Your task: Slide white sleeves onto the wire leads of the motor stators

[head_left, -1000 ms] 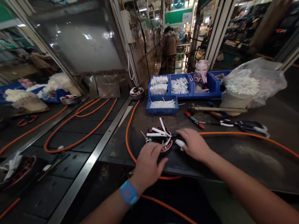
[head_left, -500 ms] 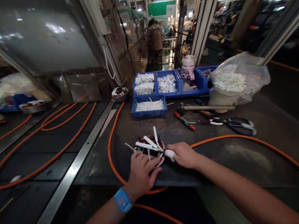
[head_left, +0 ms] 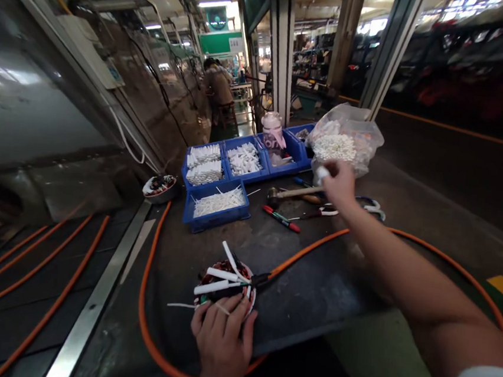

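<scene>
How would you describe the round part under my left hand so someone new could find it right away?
Start at the row of blue bins on the dark workbench and come toward the near edge. There the left hand rests on a round motor stator, with an orange cable running to it. Unlike the bins' loose white pieces, it has reddish windings with white sleeved leads sticking out.

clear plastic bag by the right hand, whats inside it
The clear plastic bag holds a heap of small white pieces. They are too small to identify. The right hand covers its lower front, and the bag's folds hide the bottom.
</scene>
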The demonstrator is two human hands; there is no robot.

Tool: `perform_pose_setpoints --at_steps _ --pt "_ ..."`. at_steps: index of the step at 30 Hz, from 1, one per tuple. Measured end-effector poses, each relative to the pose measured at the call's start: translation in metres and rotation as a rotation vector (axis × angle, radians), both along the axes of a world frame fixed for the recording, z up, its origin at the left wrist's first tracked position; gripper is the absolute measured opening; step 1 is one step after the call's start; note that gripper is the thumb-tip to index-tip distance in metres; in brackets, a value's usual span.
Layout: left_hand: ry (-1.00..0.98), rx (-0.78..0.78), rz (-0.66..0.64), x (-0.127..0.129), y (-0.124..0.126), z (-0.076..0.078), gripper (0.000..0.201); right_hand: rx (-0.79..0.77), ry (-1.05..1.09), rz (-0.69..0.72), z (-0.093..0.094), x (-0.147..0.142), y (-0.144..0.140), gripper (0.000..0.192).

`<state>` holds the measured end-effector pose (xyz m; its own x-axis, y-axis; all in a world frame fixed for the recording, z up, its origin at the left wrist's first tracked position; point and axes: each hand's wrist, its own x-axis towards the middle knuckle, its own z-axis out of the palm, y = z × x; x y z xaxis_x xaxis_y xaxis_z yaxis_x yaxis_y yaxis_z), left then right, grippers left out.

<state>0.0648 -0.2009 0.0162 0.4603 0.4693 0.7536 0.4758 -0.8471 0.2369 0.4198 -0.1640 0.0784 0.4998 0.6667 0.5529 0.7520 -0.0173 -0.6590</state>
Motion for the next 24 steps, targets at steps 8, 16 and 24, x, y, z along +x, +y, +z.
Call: perform_pose_setpoints --at_steps 8,16,24 --pt "0.075 0.041 -0.033 -0.003 0.003 -0.001 0.014 0.254 0.106 -0.415 0.026 0.073 0.009 0.009" --pt "0.100 -0.006 -0.027 -0.005 -0.003 -0.002 0.025 0.174 0.085 0.480 -0.014 -0.098 -0.104 0.016" --pt "-0.295 -0.486 -0.084 -0.040 -0.016 0.006 0.050 -0.010 0.024 0.818 -0.076 -0.171 -0.202 0.038"
